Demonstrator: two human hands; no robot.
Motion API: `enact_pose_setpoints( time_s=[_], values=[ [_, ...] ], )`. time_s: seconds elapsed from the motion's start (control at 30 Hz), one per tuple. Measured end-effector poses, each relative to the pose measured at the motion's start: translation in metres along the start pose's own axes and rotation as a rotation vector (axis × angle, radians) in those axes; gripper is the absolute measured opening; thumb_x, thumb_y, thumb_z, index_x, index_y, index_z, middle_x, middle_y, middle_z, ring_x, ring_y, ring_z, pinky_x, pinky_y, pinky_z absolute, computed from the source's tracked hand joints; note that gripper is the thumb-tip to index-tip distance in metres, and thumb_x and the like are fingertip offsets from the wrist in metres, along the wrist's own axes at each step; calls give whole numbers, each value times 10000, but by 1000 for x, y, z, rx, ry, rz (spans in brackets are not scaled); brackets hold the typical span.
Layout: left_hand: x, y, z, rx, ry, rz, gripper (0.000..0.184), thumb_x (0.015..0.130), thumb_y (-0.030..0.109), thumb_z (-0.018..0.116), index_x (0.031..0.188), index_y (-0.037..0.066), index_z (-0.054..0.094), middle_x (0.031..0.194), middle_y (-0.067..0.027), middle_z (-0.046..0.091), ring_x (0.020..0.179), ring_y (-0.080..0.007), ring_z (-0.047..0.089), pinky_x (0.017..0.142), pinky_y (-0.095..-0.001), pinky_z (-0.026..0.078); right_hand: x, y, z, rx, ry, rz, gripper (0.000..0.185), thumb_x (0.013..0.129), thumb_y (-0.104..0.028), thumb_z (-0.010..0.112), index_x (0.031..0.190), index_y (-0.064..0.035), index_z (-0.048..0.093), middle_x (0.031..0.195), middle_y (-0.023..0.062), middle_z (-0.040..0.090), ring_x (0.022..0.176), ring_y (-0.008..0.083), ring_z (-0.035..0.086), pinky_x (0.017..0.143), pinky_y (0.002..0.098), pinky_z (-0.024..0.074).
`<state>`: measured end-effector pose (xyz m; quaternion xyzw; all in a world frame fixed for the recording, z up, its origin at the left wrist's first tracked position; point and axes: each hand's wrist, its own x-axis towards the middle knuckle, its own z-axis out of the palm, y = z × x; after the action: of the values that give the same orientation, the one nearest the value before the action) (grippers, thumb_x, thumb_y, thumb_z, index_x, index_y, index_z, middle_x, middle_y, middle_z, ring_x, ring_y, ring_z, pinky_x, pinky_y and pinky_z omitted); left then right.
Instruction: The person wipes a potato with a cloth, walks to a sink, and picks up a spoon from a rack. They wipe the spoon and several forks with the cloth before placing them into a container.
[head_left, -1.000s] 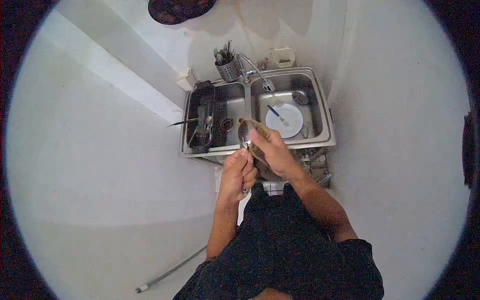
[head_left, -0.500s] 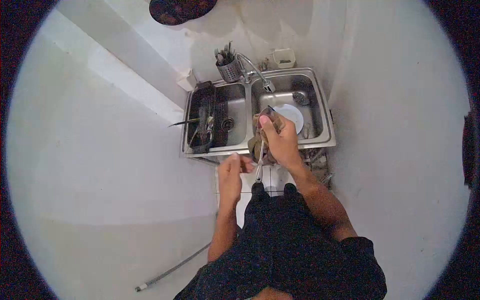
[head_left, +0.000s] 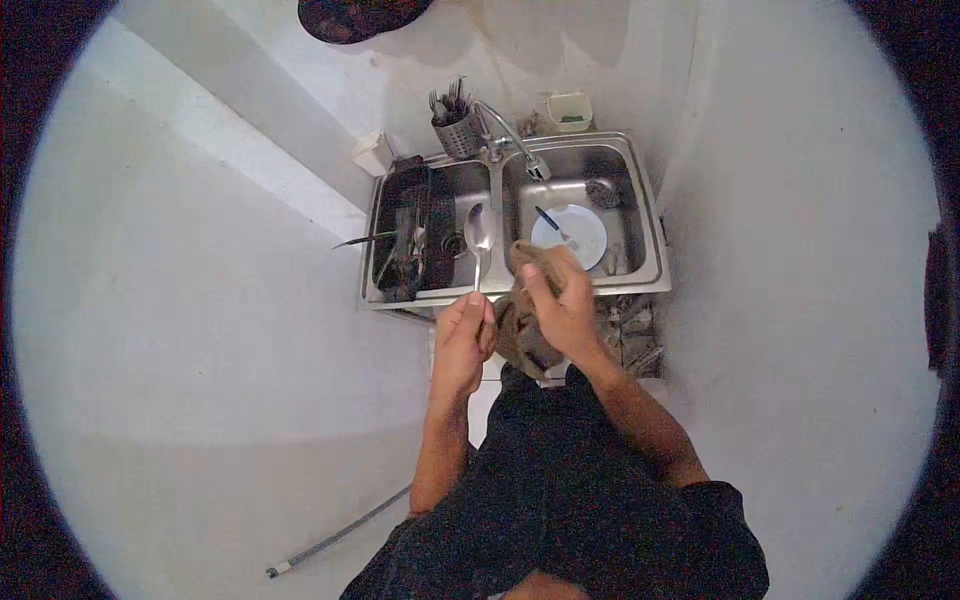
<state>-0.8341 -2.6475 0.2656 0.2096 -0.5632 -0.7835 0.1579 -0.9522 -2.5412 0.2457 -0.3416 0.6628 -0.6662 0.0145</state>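
Observation:
A metal spoon [head_left: 480, 228] stands upright with its bowl at the top, in front of the sink's divider. My left hand [head_left: 465, 330] is closed around the lower part of its handle. To its right, my right hand [head_left: 565, 305] grips a bunched brown cloth [head_left: 525, 340], and part of the cloth hangs below the fingers. Spoon and cloth are apart. Beyond my right hand, a white plate [head_left: 590, 235] lies in the right basin, with a dark-handled fork [head_left: 555, 225] resting on it.
The double sink [head_left: 640, 280] has a curved faucet [head_left: 520, 140] at the back. A perforated holder [head_left: 458, 137] with cutlery stands beside it, and a small pale container [head_left: 570, 112] sits on the right. A black rack [head_left: 405, 235] occupies the left basin. Walls close in on both sides.
The spoon has passed from the cloth in my right hand to my left hand, which has closed on its handle. Its bowl now points up, clear of the cloth, which hangs lower.

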Motion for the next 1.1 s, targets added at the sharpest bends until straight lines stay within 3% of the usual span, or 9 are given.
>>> enact_pose_setpoints(
  time_s=[0.07,0.23,0.37,0.5,0.6,0.73,0.9,1.0,1.1],
  values=[
    [1,-1,-1,19,24,-7,347,1013,320,461,741,106,486,522,60,354,420,-47,267,389,-226,193,4,-16,-8,-118,115,-44,320,870,-120,620,1180,-42,635,943,118,575,848,261,610,790,355,486],
    [1,-3,4,96,-5,-78,360,1016,324,453,732,106,483,528,69,338,420,-35,264,390,-229,187,18,13,-2,-573,-77,-649,447,788,-137,699,1229,-116,630,923,102,538,850,272,565,726,378,482],
    [0,-5,-6,174,-53,-68,377,1015,300,457,692,106,473,526,77,345,428,-26,273,396,-217,189,37,30,-15,-750,28,-576,469,777,-96,662,1241,-140,617,982,118,542,905,306,572,766,410,491],
    [0,-11,-12,152,-19,-74,366,1002,333,480,713,108,469,527,67,349,412,-37,256,377,-234,179,42,20,-25,-391,168,-231,471,716,19,664,1171,-101,654,986,135,541,909,323,590,780,397,506],
    [3,-10,-14,146,17,-89,364,1002,337,479,719,108,474,524,69,343,413,-37,262,379,-232,184,26,0,-18,-312,43,-252,439,720,-5,668,1149,-99,655,1014,145,549,916,327,592,793,398,508],
    [4,-8,-9,260,3,-66,371,1012,321,466,710,107,476,532,76,350,432,-26,277,393,-219,188,35,13,-3,-547,-79,-550,348,768,-47,645,1108,-119,666,1052,129,567,900,301,609,778,407,516],
    [3,-7,-21,88,-28,-66,372,1017,320,456,716,104,486,533,69,367,432,-28,287,395,-219,197,52,29,-13,-466,215,-41,321,864,-108,603,1178,-48,637,1023,126,593,896,245,615,742,374,515],
    [7,-14,-24,6,-39,-39,338,1015,301,459,745,100,495,524,57,366,423,-38,299,389,-222,216,37,25,-2,494,52,639,279,934,-201,605,1177,-68,644,938,44,640,826,149,605,692,308,504],
    [12,-18,-15,136,-6,-46,341,1022,302,445,782,75,530,536,37,412,444,-45,349,406,-218,255,11,39,29,635,-165,595,307,975,-296,571,1141,-51,650,794,-32,619,690,66,555,624,242,469]
  ],
)
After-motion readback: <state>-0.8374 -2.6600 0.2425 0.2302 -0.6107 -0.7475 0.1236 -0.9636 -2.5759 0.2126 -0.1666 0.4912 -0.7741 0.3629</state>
